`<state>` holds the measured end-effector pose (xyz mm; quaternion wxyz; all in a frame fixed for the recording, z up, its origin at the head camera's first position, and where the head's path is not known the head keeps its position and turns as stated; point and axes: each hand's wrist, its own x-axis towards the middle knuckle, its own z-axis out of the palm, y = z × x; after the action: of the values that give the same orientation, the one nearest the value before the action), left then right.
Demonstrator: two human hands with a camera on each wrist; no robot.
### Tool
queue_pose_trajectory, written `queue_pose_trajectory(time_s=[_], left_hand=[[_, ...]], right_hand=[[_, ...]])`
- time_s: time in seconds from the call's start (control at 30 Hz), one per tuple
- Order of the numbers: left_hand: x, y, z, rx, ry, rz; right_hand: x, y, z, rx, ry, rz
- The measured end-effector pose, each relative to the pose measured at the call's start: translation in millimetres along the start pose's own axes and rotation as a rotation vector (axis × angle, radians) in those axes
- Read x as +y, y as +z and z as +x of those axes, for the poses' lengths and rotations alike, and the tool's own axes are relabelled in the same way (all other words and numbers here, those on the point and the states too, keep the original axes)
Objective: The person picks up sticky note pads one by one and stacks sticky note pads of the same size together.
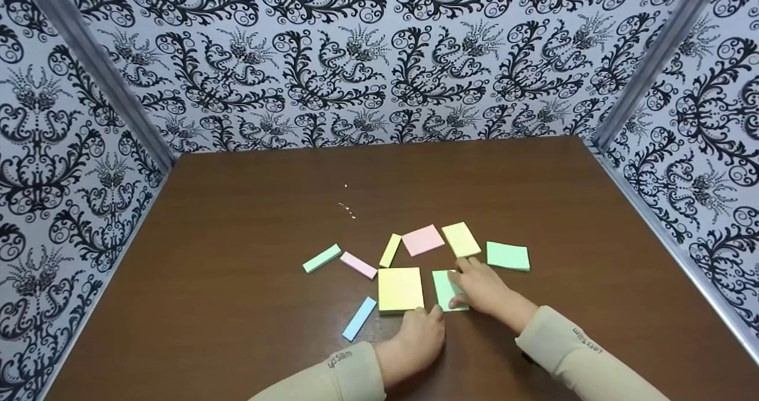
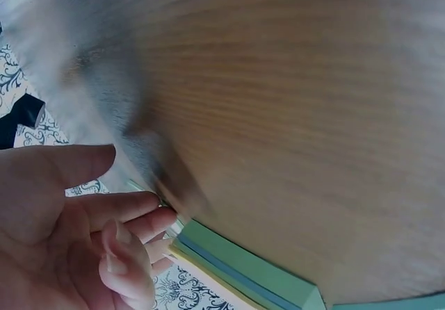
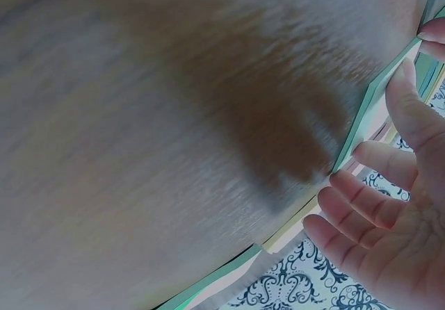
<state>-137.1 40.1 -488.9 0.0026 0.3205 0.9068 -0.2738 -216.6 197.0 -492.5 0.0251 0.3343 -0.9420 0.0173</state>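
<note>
A small green sticky note pad (image 1: 442,291) lies under my right hand (image 1: 485,287), to the right of a thick square pad (image 1: 401,289) with a yellow top. In the right wrist view, my thumb and index finger hold this green pad (image 3: 374,108) at its edges, while the other fingers extend past it. My left hand (image 1: 418,337) is at the near edge of the square pad, fingertips right at its side. The left wrist view shows the square pad's green, blue and yellow layers (image 2: 243,265) beside loosely bent fingers.
Behind the hands lie a pink pad (image 1: 423,240), a pale yellow pad (image 1: 461,239) and another green pad (image 1: 507,256). Narrow strips in green (image 1: 322,258), pink (image 1: 359,265), yellow (image 1: 390,251) and blue (image 1: 359,318) lie leftward. Patterned walls (image 1: 356,63) enclose the brown table (image 1: 237,211).
</note>
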Motion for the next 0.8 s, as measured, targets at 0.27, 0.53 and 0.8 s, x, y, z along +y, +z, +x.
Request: queue_pose_trajectory(time_s=[0.27,0.53,0.8], left_hand=[[-1.4,-1.5,0.3,0.019,-0.018,-0.067],[-1.8,-5.4,0.7,0.049,-0.002,-0.056],[-0.4,-6.4,3.5,-0.035,-0.042,-0.074]], right_hand=[[-0.6,-1.1,-0.5,-0.022,0.01,0.054],[-2.2,-3.2,-0.4,-0.026,0.011,0.058],[-1.1,-3.1,0.2,-0.008,-0.007,0.055]])
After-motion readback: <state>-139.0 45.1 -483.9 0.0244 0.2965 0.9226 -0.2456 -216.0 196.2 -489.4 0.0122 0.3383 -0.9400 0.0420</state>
